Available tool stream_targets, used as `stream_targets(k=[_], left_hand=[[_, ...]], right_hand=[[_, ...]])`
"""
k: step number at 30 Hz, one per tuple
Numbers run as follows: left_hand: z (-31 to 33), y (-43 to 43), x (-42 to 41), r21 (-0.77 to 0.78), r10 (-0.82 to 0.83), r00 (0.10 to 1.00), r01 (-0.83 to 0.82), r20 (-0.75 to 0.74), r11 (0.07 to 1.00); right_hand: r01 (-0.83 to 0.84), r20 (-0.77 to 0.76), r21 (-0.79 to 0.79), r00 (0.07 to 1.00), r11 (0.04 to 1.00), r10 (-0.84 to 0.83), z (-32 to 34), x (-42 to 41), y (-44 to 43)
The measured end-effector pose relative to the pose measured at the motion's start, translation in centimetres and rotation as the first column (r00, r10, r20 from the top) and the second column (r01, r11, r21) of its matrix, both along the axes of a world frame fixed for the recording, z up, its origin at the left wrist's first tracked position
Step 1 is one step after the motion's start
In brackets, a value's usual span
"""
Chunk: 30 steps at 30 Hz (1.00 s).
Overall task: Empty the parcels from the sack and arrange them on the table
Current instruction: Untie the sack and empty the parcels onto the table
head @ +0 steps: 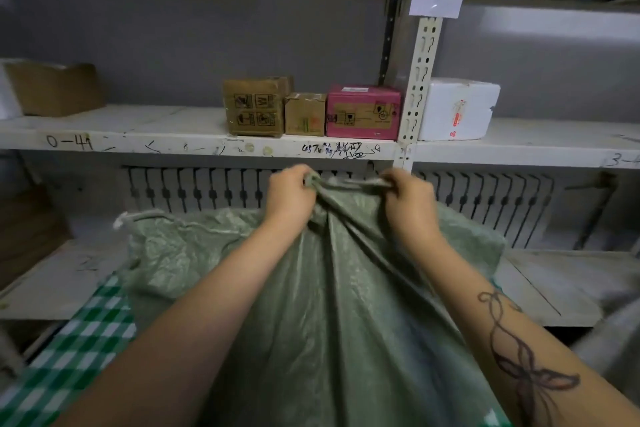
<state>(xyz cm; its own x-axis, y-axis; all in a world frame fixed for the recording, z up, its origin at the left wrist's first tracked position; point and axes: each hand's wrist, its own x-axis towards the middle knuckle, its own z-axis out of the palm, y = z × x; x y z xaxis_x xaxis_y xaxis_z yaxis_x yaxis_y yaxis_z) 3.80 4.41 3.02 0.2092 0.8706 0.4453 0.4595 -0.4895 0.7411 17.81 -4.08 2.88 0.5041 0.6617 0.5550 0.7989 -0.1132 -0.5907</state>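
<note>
Both hands are up high on the green sack [329, 305], and they're clamped tight. The left hand [287, 198] is fisted round one end of the bunched top edge, the right hand [408, 204] grips the other, and the fabric is stretched taut between them. The sack's bulk slumps below (wrinkled, woven plastic) over the green-and-white checked tabletop [79, 357]. Behind, on the white shelf [173, 139], a large brown carton [254, 107], a small brown carton [304, 114] and a pink box [363, 113] stand side by side, with a white foam box [457, 109] past the upright.
</note>
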Motion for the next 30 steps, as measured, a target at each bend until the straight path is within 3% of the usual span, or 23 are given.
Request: stream_targets(k=[2, 3, 6, 7, 10, 12, 14, 16, 17, 20, 23, 25, 27, 30], left_hand=[[0.9, -0.2, 0.1, 0.059, -0.012, 0.993, 0.005, 0.117, 0.998], [0.9, -0.3, 0.1, 0.071, -0.041, 0.994, 0.034, 0.106, 0.997], [-1.8, -0.5, 0.5, 0.0, -0.082, 0.994, 0.083, -0.071, 0.997], [-2.3, -0.3, 0.5, -0.023, -0.066, 0.997, 0.065, -0.049, 0.998], [-1.1, 0.7, 0.2, -0.059, 0.013, 0.984, -0.003, 0.179, 0.998], [-0.9, 0.8, 0.2, -0.086, -0.022, 0.983, 0.038, 0.181, 0.996], [-1.7, 0.1, 0.3, -0.174, -0.125, 0.978, 0.154, 0.165, 0.973], [-3.0, -0.3, 0.3, -0.251, -0.231, 0.963, 0.26, 0.141, 0.932], [-3.6, -0.3, 0.1, -0.27, -0.27, 0.957, 0.288, 0.104, 0.919], [-4.2, 0.1, -1.2, -0.362, -0.364, 0.929, 0.364, 0.072, 0.858], [-3.7, -0.2, -2.5, -0.448, -0.499, 0.866, 0.444, -0.007, 0.776], [-3.4, -0.9, -2.6, -0.42, -0.514, 0.836, 0.403, -0.193, 0.813], [-3.3, -1.7, -2.6, -0.283, -0.423, 0.824, 0.333, -0.377, 0.9], [-4.1, -2.9, -2.8, -0.163, -0.313, 0.855, 0.269, -0.414, 0.949]], right_hand=[[-0.006, -0.018, 0.174, 1.0, 0.985, 0.009, 1.1, -0.1, 0.1], [-0.032, -0.01, 0.166, 0.999, 0.986, 0.034, 1.2, -0.3, 0.4], [-0.097, -0.025, -0.085, 0.995, 0.992, 0.096, -1.1, -1.1, 1.1], [-0.099, -0.073, -0.088, 0.993, 0.991, 0.093, -1.6, -1.1, 1.2], [-0.092, -0.304, 0.162, 0.943, 0.983, 0.138, -0.5, -0.7, 1.2], [-0.285, -0.406, 0.145, 0.856, 0.947, 0.32, -0.3, -0.9, 1.2], [-0.538, -0.463, -0.054, 0.76, 0.841, 0.457, -2.1, -1.7, 1.5], [-0.594, -0.432, -0.26, 0.777, 0.762, 0.458, -4.6, -2.6, 1.8], [-0.573, -0.418, -0.29, 0.797, 0.767, 0.437, -5.6, -2.9, 2.0], [-0.521, -0.413, -0.214, 0.815, 0.826, 0.407, -6.6, -3.0, 2.6], [-0.348, -0.185, -0.301, 0.935, 0.888, 0.304, -6.5, -3.1, 3.1], [-0.254, -0.056, -0.309, 0.967, 0.917, 0.25, -6.5, -3.7, 3.2], [-0.194, 0.019, -0.299, 0.978, 0.934, 0.209, -6.3, -4.4, 3.4], [-0.134, 0.11, -0.285, 0.979, 0.949, 0.171, -5.9, -5.2, 3.8]])
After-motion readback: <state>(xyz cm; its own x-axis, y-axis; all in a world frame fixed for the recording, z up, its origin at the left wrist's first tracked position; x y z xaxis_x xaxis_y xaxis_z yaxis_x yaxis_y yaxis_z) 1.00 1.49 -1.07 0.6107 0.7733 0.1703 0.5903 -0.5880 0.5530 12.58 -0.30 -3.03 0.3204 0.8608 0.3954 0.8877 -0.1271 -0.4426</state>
